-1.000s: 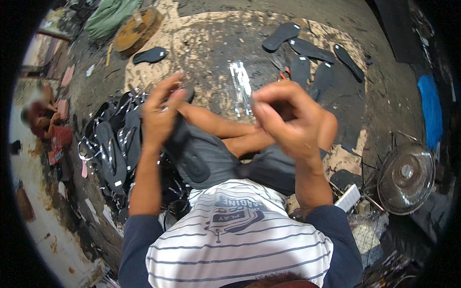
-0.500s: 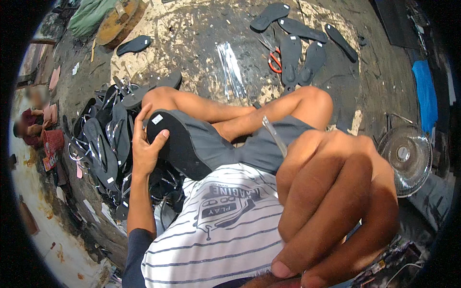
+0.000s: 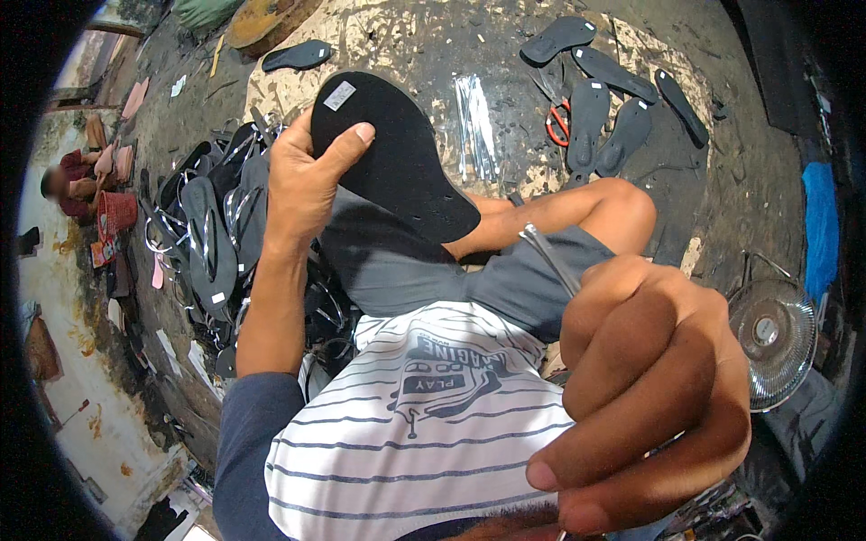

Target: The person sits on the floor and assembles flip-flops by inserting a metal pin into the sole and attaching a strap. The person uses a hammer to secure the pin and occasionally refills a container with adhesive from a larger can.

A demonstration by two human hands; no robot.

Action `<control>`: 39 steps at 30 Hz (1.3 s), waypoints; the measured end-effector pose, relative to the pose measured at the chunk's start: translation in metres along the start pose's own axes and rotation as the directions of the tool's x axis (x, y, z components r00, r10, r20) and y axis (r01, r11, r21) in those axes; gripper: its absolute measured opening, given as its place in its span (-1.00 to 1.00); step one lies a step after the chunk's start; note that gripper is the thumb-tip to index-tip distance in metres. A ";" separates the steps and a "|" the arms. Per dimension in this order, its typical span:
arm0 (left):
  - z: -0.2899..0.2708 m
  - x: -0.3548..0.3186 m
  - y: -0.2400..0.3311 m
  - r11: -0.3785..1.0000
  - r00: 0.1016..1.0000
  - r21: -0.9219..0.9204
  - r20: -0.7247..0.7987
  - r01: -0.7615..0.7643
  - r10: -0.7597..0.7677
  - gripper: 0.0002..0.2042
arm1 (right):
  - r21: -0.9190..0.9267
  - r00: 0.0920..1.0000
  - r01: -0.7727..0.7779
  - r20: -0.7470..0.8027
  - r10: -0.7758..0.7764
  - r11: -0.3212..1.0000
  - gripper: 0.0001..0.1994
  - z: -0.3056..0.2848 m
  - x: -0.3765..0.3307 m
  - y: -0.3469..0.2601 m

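My left hand (image 3: 302, 176) grips a black sandal sole (image 3: 397, 162) by its wide end, thumb on top beside a small white label. The sole is raised over my lap, its narrow end toward the middle, with small holes in its face. Close to the camera, my right hand (image 3: 658, 388) is closed, fingers curled. From its upper side sticks a narrow, shiny, greyish strip (image 3: 548, 254); the rest is hidden in the fist. Ahead on the floor lies a bunch of shiny silver straps (image 3: 475, 131).
Finished black sandals (image 3: 209, 239) are heaped at my left. Several loose soles (image 3: 588, 117) lie far right, by red-handled pliers (image 3: 558, 123). A fan (image 3: 771, 338) stands at right, near blue cloth (image 3: 819, 225). Another person (image 3: 77, 185) sits far left by a red basket (image 3: 117, 215).
My left hand has lifted the sole up and to the right, away from my knee. The right hand stays close to the camera, still closed. The whole view has shifted slightly.
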State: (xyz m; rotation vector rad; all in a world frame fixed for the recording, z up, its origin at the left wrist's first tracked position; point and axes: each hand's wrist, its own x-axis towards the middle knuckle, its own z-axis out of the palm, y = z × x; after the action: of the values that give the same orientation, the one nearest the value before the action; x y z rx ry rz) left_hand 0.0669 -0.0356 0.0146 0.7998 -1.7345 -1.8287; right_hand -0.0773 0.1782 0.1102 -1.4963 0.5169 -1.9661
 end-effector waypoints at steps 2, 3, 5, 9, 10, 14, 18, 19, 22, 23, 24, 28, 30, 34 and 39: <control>0.007 0.003 0.001 1.000 1.000 -0.003 -0.004 -0.013 0.013 -0.72 | -0.010 1.000 0.012 -0.002 -0.012 1.000 -0.91 -0.002 0.002 -0.002; 0.010 0.002 -0.001 1.000 1.000 -0.007 -0.004 -0.008 0.008 -0.72 | -0.011 1.000 0.009 -0.007 -0.009 1.000 -0.91 0.000 0.001 -0.003; 0.013 0.001 0.000 1.000 1.000 0.015 0.023 -0.003 0.002 -0.72 | -0.027 1.000 0.011 -0.015 -0.011 1.000 -0.91 -0.001 0.001 -0.004; 0.013 0.005 -0.002 0.998 0.999 0.052 0.029 -0.039 0.038 -0.72 | -0.047 0.999 0.024 -0.020 -0.025 0.999 -0.91 -0.001 0.001 -0.007; 0.014 0.005 -0.003 0.997 0.999 0.059 0.018 -0.052 0.051 -0.72 | -0.051 0.999 0.026 -0.021 -0.027 0.998 -0.91 0.000 0.001 -0.008; 0.017 0.005 0.000 0.999 1.000 0.042 -0.006 -0.025 0.025 -0.72 | -0.110 0.997 0.058 -0.042 -0.063 0.992 -0.90 0.000 0.004 -0.002; 0.022 0.003 0.007 0.998 1.000 0.049 -0.001 -0.027 0.027 -0.71 | -0.430 0.972 -0.045 -0.227 -0.060 0.902 -0.87 -0.012 -0.013 0.024; 0.025 0.003 0.010 0.997 0.999 0.068 0.030 -0.020 0.018 -0.71 | -0.442 0.898 -0.352 -0.408 0.165 0.825 -0.85 -0.017 -0.009 0.031; 0.030 0.008 0.015 0.990 0.995 0.130 0.098 -0.048 0.035 -0.73 | -0.680 0.856 -0.501 -0.481 0.189 0.535 -0.86 -0.043 -0.020 0.084; 0.030 0.008 0.014 0.982 0.993 0.170 0.097 -0.084 0.068 -0.73 | -0.712 0.867 -0.487 -0.466 0.180 0.505 -0.86 -0.044 -0.021 0.091; 0.030 0.009 0.012 0.971 0.991 0.209 0.098 -0.114 0.095 -0.73 | -0.740 0.874 -0.478 -0.454 0.173 0.473 -0.86 -0.044 -0.023 0.099; 0.029 0.006 0.011 0.909 0.983 0.373 0.085 -0.184 0.165 -0.71 | -0.838 0.915 -0.403 -0.375 0.149 0.368 -0.88 -0.044 -0.025 0.107; 0.030 0.006 0.005 0.898 0.980 0.394 0.061 -0.197 0.188 -0.70 | -0.854 0.921 -0.388 -0.348 0.175 0.347 -0.90 -0.044 -0.024 0.105; 0.033 0.007 0.007 0.794 0.945 0.519 0.098 -0.315 0.311 -0.76 | -0.840 0.914 -0.402 -0.346 0.210 0.364 -0.85 -0.047 -0.024 0.104; 0.034 0.020 -0.006 0.871 0.957 0.397 0.084 -0.288 0.278 -0.77 | -0.847 0.902 -0.430 -0.391 0.183 0.312 -0.84 -0.043 -0.025 0.117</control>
State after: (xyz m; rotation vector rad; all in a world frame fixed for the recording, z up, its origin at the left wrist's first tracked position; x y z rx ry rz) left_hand 0.0289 -0.0246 0.0076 0.6300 -2.1574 -1.3064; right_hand -0.0871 0.1064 0.0059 -1.5268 2.1608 -1.4980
